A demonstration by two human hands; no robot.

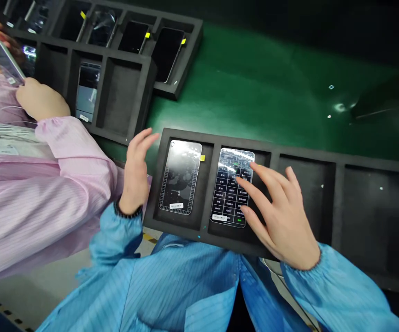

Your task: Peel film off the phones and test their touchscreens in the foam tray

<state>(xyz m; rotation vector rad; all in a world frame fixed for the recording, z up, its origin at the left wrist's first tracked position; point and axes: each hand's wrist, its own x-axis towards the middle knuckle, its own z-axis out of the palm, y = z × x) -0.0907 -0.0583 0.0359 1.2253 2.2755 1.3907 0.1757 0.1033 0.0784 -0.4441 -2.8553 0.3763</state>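
A black foam tray (206, 235) with a row of compartments lies before me. In its leftmost compartment rests a smartphone (180, 177) with a lit, mostly dark screen, a white label and a yellow tab. The second compartment holds another smartphone (225, 189), its screen showing a grid of text cells, some of them green. My right hand (278, 207) is over this one, fingers spread, the index fingertip at the screen; whether it touches I cannot tell. Raised beside the tray's left end is my left hand (137, 170), open, holding nothing.
At upper left, foam trays (147, 69) hold several phones with yellow tabs. A co-worker in a pink sleeve (78, 147) holds a phone (4, 57) at far left. Green table surface (241, 83) stretches behind my tray, with bright reflections at the right.
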